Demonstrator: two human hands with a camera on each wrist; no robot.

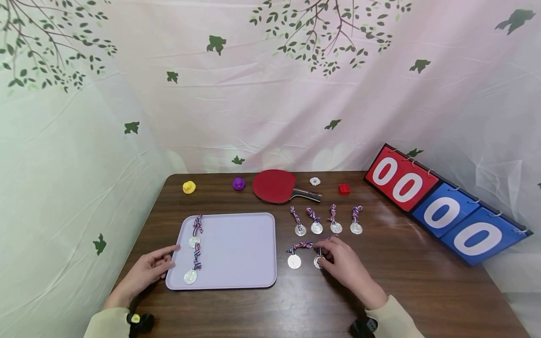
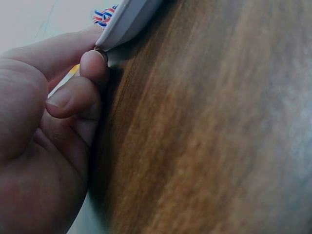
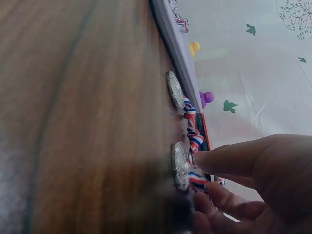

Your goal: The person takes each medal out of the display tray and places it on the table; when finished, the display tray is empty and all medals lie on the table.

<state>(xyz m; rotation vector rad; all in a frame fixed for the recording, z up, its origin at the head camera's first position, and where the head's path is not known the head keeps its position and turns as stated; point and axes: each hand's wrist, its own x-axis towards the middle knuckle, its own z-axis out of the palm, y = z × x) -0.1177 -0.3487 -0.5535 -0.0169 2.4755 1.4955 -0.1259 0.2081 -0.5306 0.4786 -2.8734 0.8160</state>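
Note:
A pale lilac tray (image 1: 236, 249) lies on the table, with two silver medals on knotted red, white and blue ribbons along its left side, an upper medal (image 1: 194, 241) and a lower medal (image 1: 190, 277). My left hand (image 1: 150, 268) holds the tray's left rim, its fingertips right at the edge in the left wrist view. Over on the right, my right hand (image 1: 347, 264) pinches a medal (image 3: 181, 165) by its striped ribbon, thumb and fingers close around it. Just left of that hand lies another medal (image 1: 294, 261), its ribbon stretched toward the fingers.
Several more medals (image 1: 316, 227) form a row behind the right hand. Along the back stand a yellow duck (image 1: 189, 187), a purple duck (image 1: 238, 183), a red table tennis paddle (image 1: 274, 186), a white flower-shaped piece (image 1: 314, 181) and a red brick (image 1: 344, 189). A flip scoreboard (image 1: 439, 202) leans at right.

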